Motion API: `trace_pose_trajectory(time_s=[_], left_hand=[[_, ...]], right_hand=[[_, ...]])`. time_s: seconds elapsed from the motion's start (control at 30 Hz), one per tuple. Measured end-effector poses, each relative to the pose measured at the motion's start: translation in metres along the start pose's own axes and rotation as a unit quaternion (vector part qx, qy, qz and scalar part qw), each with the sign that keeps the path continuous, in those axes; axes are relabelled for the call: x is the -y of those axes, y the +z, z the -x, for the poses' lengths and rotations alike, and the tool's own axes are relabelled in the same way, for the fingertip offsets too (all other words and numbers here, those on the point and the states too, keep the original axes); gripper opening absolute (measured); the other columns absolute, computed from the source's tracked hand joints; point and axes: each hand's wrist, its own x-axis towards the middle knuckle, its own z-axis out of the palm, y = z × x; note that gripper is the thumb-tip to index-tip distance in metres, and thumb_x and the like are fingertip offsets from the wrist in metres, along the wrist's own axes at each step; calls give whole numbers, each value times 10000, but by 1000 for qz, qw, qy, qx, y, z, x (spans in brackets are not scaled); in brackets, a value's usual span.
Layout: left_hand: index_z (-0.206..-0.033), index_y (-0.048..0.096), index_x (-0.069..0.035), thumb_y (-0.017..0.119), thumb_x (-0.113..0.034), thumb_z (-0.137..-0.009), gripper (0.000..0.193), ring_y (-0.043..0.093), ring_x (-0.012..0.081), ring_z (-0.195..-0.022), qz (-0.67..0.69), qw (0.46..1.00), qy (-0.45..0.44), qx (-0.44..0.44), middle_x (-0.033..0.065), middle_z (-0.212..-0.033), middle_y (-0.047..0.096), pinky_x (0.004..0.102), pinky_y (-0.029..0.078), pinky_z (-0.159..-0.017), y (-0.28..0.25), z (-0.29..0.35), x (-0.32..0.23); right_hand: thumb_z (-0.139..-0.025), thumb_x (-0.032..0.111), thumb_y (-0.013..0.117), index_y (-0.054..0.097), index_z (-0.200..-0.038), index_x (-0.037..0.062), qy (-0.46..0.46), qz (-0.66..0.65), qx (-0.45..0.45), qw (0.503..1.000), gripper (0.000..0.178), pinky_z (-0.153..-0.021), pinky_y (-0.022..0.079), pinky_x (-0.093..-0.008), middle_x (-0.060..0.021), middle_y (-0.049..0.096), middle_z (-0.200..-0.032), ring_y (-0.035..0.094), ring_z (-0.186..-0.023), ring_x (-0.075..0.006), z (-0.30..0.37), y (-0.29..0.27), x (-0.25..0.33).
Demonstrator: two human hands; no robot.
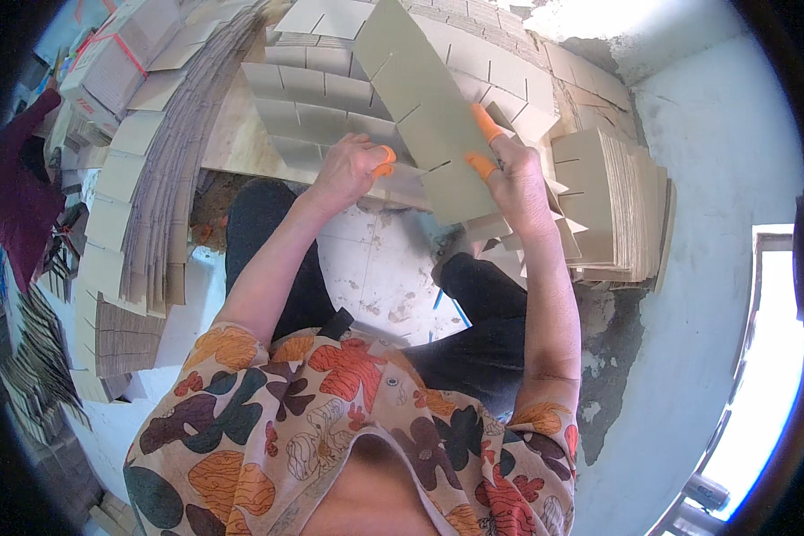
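In my right hand [515, 183] is a long grey-brown cardboard divider strip [420, 112] with slots cut along one edge. It slants from my right hand up to the far left, and orange finger covers show on that hand's thumb and finger. My left hand [353, 170] is closed, its orange-covered fingertips drawn together just left of the strip. Whatever those fingers pinch, if anything, is hidden. Beyond it, several slotted cardboard dividers [308, 89] stand in rows on a wooden board [232, 134]. More crossed cardboard pieces lie partly hidden under my right wrist.
A stack of slotted cardboard [598, 201] stands at the right beside a peeling wall [701, 179]. Long rows of cardboard sheets [156, 170] run along the left. A carton with red strapping [121, 58] sits at the far left, near a maroon cloth [18, 196]. White floor [366, 268] shows between my legs.
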Motion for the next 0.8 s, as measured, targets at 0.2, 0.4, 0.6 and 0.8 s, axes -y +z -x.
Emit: trace_pose_trajectory(time_s=[0.2,0.4,0.6,0.8], left_hand=[[-836,624,-54,713,-76,-711,155,575,283,-719,2,1000,21,-16,104,-709,618,397,457,-698,3,0,4],[-763,618,-66,661,-86,-713,69,568,277,-698,7,999,17,-29,107,-679,608,392,434,-658,2,-5,1],[-732,619,-65,655,-81,-708,46,565,271,-692,-19,999,14,-31,104,-666,592,376,439,-654,3,-6,2],[-831,628,-48,701,-89,-692,162,569,265,-726,-28,999,20,8,91,-723,605,381,455,-682,6,-1,-3]], right_hand=[[-765,-13,637,605,-989,-59,-36,8,4,999,231,-687,493,-426,-286,589,-798,600,-786,-439,2,16,-15],[-736,-7,629,612,-938,-42,-130,25,41,990,206,-666,493,-440,-277,592,-780,605,-755,-421,-8,28,-19],[-753,73,610,603,-992,-2,-157,239,133,949,251,-619,509,-413,-205,618,-745,633,-719,-363,-10,55,-28],[-783,134,654,633,-951,29,-136,285,191,929,199,-678,502,-399,-168,637,-818,623,-783,-351,-17,47,-14]])
